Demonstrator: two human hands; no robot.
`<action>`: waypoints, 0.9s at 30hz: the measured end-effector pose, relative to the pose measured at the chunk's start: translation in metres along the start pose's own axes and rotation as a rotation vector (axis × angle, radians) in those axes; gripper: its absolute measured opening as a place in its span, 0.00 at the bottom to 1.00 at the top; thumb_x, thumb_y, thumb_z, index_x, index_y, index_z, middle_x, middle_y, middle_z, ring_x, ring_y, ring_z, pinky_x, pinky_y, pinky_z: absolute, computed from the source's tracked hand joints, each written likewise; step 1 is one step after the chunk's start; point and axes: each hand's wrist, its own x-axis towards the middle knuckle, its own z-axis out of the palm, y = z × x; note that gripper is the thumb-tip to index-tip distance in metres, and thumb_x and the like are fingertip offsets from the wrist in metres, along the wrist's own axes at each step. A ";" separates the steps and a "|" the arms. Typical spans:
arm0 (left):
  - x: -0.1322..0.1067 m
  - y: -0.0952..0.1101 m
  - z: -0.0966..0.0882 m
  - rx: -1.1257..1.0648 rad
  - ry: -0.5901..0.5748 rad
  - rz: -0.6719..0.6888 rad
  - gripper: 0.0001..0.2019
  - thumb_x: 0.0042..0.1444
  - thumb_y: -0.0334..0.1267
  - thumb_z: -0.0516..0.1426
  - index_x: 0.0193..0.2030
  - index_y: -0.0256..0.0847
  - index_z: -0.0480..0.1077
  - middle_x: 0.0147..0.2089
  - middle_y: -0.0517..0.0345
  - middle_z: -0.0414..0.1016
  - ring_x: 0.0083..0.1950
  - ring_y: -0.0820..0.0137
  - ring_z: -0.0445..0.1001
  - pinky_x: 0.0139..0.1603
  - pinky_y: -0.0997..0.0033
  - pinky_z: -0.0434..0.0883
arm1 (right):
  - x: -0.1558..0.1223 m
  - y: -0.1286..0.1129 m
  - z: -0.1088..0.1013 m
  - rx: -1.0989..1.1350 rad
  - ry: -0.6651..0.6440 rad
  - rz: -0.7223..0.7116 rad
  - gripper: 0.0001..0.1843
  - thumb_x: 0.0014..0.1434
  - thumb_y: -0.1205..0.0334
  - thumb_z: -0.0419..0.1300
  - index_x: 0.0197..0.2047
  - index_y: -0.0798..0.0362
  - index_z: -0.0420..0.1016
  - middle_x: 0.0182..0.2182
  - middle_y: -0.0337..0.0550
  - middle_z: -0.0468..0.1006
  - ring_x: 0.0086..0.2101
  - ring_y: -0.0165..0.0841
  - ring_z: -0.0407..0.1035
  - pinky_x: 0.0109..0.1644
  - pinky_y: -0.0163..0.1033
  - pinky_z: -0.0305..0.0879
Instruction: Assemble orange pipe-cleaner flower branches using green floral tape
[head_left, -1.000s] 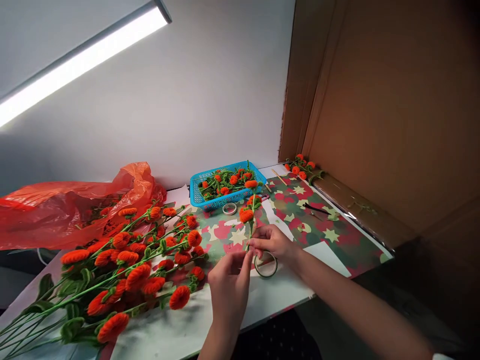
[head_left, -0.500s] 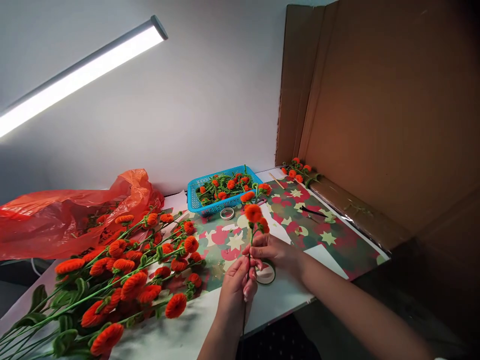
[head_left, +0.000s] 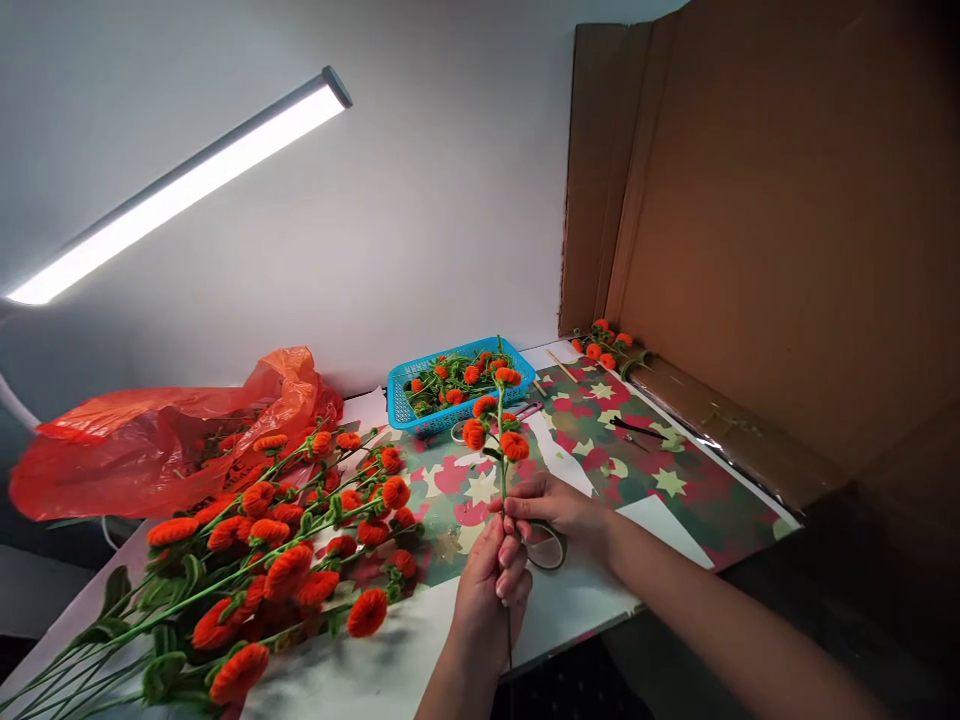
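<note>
An upright artificial flower spray (head_left: 514, 446) has several orange pompom-like heads and a green stem. Wrapped round its lower stem is my left hand (head_left: 495, 570), fingers closed. My right hand (head_left: 551, 505) pinches the same stem just above, thumb and fingers together. Directly below the right fingers is a roll of green-edged tape (head_left: 546, 566); whether those fingers also grip it, I cannot tell. The dark lower end of the stem runs down past my left hand toward the table's front edge.
Many finished-looking orange flower stems (head_left: 289, 570) lie at left, beside a red plastic bag (head_left: 97, 465). A blue basket (head_left: 409, 425) of small flowers stands behind. More flowers (head_left: 600, 352) and black tweezers (head_left: 637, 428) lie at right, near a cardboard wall (head_left: 750, 220). A lamp (head_left: 187, 190) hangs upper left.
The flower spray has turned about its stem, so its heads now spread to both sides. My hands keep their hold on the stem. The whole view has shifted slightly.
</note>
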 end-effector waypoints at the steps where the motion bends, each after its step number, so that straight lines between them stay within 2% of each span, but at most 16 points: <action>1: 0.000 0.000 0.000 0.054 0.011 0.020 0.18 0.38 0.48 0.67 0.27 0.35 0.69 0.18 0.70 0.58 0.13 0.88 0.48 0.10 0.87 0.48 | 0.001 0.001 -0.002 -0.014 0.015 0.011 0.18 0.49 0.51 0.65 0.22 0.59 0.73 0.16 0.35 0.68 0.22 0.24 0.63 0.32 0.33 0.60; 3: -0.002 0.002 0.000 0.268 0.051 0.119 0.18 0.42 0.50 0.64 0.27 0.35 0.70 0.18 0.67 0.61 0.14 0.85 0.54 0.13 0.85 0.54 | 0.002 0.003 -0.005 -0.061 0.052 0.016 0.20 0.49 0.50 0.65 0.20 0.59 0.72 0.15 0.35 0.67 0.20 0.23 0.61 0.26 0.31 0.56; 6: -0.007 0.006 -0.001 0.679 0.137 0.355 0.14 0.46 0.46 0.63 0.28 0.35 0.72 0.21 0.62 0.68 0.20 0.80 0.63 0.21 0.81 0.64 | 0.004 0.005 -0.007 -0.126 0.068 -0.003 0.21 0.49 0.50 0.65 0.18 0.59 0.70 0.15 0.35 0.66 0.20 0.23 0.60 0.24 0.31 0.53; 9: -0.012 0.010 -0.002 0.877 0.172 0.478 0.12 0.50 0.45 0.60 0.29 0.36 0.73 0.21 0.60 0.69 0.22 0.77 0.65 0.23 0.79 0.64 | 0.003 0.005 -0.006 -0.162 0.057 -0.041 0.21 0.49 0.49 0.64 0.19 0.60 0.71 0.16 0.36 0.67 0.20 0.23 0.60 0.23 0.31 0.52; 12: -0.013 0.010 -0.002 0.765 0.126 0.447 0.13 0.51 0.46 0.59 0.27 0.36 0.72 0.20 0.62 0.67 0.19 0.80 0.61 0.19 0.81 0.60 | 0.002 0.004 -0.004 -0.163 0.048 -0.062 0.21 0.49 0.49 0.64 0.19 0.59 0.71 0.16 0.35 0.66 0.22 0.24 0.60 0.24 0.30 0.52; 16: -0.008 0.005 -0.003 0.354 0.045 0.265 0.16 0.46 0.48 0.62 0.24 0.36 0.68 0.20 0.66 0.64 0.13 0.86 0.52 0.13 0.85 0.50 | 0.001 0.003 -0.001 -0.071 -0.060 -0.052 0.21 0.53 0.48 0.62 0.22 0.59 0.72 0.15 0.35 0.67 0.18 0.22 0.58 0.23 0.31 0.51; 19: -0.003 -0.001 -0.004 0.191 0.007 0.163 0.17 0.42 0.48 0.65 0.25 0.36 0.67 0.20 0.66 0.66 0.11 0.89 0.49 0.11 0.86 0.47 | 0.001 0.002 -0.001 0.021 -0.108 -0.035 0.17 0.53 0.51 0.62 0.28 0.59 0.75 0.14 0.33 0.66 0.17 0.22 0.58 0.25 0.31 0.53; 21: -0.001 -0.005 -0.006 0.172 0.008 0.141 0.17 0.42 0.48 0.65 0.26 0.35 0.68 0.21 0.65 0.68 0.10 0.89 0.49 0.10 0.86 0.47 | 0.002 0.002 -0.001 0.059 -0.115 -0.001 0.16 0.52 0.53 0.64 0.35 0.59 0.76 0.14 0.31 0.67 0.16 0.21 0.58 0.24 0.29 0.53; 23: -0.001 -0.007 -0.007 0.202 0.008 0.150 0.17 0.44 0.49 0.63 0.26 0.35 0.68 0.20 0.65 0.67 0.10 0.88 0.50 0.10 0.85 0.49 | 0.002 0.002 -0.002 0.078 -0.117 0.021 0.16 0.50 0.54 0.65 0.38 0.58 0.75 0.16 0.31 0.68 0.15 0.20 0.58 0.22 0.28 0.53; 27: -0.005 -0.002 -0.006 0.475 0.029 0.283 0.17 0.50 0.50 0.59 0.26 0.35 0.71 0.20 0.63 0.67 0.15 0.81 0.61 0.16 0.81 0.60 | 0.003 0.002 -0.002 0.047 -0.038 -0.013 0.15 0.47 0.55 0.67 0.25 0.58 0.70 0.15 0.33 0.69 0.14 0.20 0.58 0.17 0.27 0.51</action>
